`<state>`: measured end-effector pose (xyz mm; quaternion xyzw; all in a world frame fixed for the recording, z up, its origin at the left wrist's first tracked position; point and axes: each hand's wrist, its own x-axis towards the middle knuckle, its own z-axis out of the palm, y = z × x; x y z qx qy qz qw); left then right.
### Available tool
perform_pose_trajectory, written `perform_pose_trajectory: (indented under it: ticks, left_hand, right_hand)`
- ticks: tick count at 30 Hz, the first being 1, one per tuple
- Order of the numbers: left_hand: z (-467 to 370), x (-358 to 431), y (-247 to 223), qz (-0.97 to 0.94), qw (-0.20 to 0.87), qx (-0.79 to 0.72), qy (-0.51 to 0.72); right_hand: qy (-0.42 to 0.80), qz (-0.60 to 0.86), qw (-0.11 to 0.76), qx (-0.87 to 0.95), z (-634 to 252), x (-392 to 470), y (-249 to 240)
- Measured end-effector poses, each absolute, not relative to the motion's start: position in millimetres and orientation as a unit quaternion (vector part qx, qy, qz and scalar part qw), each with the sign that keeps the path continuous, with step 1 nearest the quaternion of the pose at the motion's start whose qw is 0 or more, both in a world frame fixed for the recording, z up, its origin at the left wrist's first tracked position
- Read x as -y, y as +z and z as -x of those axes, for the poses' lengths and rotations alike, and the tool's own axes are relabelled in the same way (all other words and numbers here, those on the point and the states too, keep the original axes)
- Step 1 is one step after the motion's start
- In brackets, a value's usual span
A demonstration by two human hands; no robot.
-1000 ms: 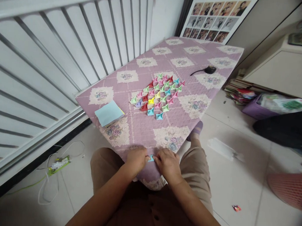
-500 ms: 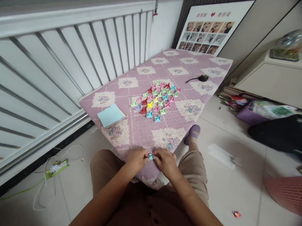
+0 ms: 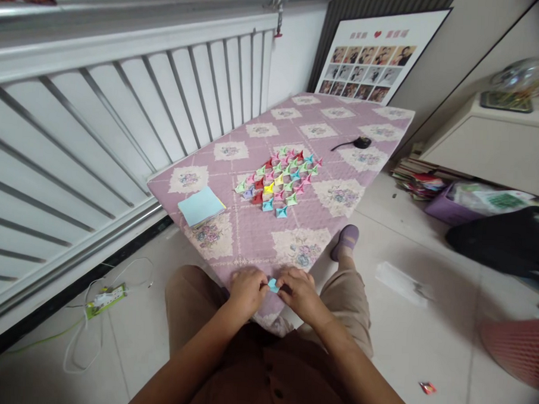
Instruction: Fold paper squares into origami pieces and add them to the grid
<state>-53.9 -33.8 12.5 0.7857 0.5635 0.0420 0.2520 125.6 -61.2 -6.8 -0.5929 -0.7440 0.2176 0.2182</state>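
Observation:
A small light blue folded paper is pinched between my two hands at the near corner of the table. My left hand grips its left side, and my right hand holds its right side with thumb and finger. Farther up the cloth, several small folded paper pieces in red, pink, green, yellow and blue lie in close diagonal rows. To their left rests a stack of square paper with a light blue sheet on top.
The table with a purple floral cloth narrows towards my lap. A black object with a short cord lies at its far right. A white radiator borders the left side; a photo board leans behind.
The blue paper between my fingers has turned a little and shows a flatter, wider face. The view has shifted slightly, and both hands remain on the paper.

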Motion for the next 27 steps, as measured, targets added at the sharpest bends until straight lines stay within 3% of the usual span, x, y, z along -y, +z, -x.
perform_pose_trajectory:
  ticks: [6, 14, 18, 23, 27]
  left_hand:
    - [52, 46, 11, -0.806, 0.202, -0.554, 0.054]
    - [54, 49, 9, -0.832, 0.175, -0.525, 0.052]
    - [52, 43, 9, -0.841, 0.164, -0.513, 0.042]
    - [56, 34, 4, -0.831, 0.220, -0.505, 0.071]
    - [63, 28, 2, -0.787, 0.306, -0.501, 0.190]
  right_hand:
    - [0.245, 0.579, 0.202, 0.751, -133, 63, 5]
    - [0.140, 0.571, 0.165, 0.792, -122, 60, 0]
    - [0.156, 0.545, 0.168, 0.807, -119, 53, -4]
    - [0.203, 0.530, 0.203, 0.798, -120, 49, -6]
    - [0.276, 0.522, 0.289, 0.753, -125, 50, 1]
